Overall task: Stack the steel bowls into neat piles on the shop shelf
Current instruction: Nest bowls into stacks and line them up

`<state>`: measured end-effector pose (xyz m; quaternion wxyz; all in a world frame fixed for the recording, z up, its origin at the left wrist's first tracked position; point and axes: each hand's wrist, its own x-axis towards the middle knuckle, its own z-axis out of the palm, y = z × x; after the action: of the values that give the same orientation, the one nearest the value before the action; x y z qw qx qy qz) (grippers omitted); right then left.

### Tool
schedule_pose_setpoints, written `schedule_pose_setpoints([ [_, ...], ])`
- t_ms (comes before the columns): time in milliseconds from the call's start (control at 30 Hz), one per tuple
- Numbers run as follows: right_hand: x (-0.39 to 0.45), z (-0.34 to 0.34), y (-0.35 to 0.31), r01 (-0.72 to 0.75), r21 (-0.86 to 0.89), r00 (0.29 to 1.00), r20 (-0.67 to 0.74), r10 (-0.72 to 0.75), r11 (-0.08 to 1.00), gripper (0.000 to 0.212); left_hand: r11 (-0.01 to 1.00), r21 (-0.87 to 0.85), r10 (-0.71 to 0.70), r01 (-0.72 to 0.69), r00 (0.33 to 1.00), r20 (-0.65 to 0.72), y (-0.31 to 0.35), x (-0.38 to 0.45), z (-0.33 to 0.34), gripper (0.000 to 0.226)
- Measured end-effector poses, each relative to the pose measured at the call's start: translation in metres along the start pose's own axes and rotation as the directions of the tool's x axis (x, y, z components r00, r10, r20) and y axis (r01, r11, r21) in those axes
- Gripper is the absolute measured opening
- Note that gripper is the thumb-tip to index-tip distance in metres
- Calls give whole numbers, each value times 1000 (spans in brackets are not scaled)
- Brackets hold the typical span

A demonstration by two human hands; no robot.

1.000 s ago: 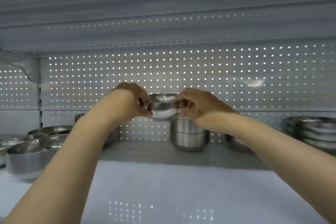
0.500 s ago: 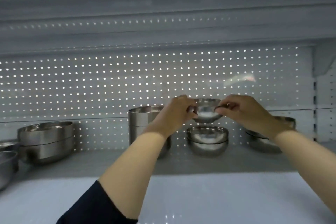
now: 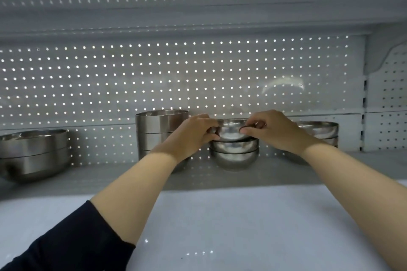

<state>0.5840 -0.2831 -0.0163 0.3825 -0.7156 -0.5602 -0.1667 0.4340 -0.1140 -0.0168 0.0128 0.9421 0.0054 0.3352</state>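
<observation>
A small round shiny steel bowl [image 3: 231,131] sat in the middle of the frame, right on top of a short pile of two rounded steel bowls [image 3: 234,153]. It looked almost down in the pile, with its open side up. The pile was straight below the held bowl, so the coming move was likely just a little way down and then letting go.

The left hand [image 3: 193,132] held the bowl's left rim, with fingers curled over the edge. The right hand [image 3: 273,131] pinched the right rim between thumb and fingers. Both hands were just as near to the bowl, one on each side.

The pile stood at the back of the pale grey shop shelf [image 3: 220,215], near the holed back wall [image 3: 132,83]. A tall stack of straight-sided steel bowls [image 3: 158,130] stood just left of the left hand. A stack of wide steel bowls [image 3: 319,131] peeked out behind the right hand.
</observation>
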Motion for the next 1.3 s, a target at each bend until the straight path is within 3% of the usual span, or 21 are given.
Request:
schedule_pose_setpoints([
  [1100,-6,3,5,-101,-80,991,85,108,992,12,998,-40,-53,54,998,23,5,-4,13,20],
  [1300,2,-3,-18,-3,-66,1000,7,3,998,9,988,-8,-154,154,988,10,15,-2,-19,31],
])
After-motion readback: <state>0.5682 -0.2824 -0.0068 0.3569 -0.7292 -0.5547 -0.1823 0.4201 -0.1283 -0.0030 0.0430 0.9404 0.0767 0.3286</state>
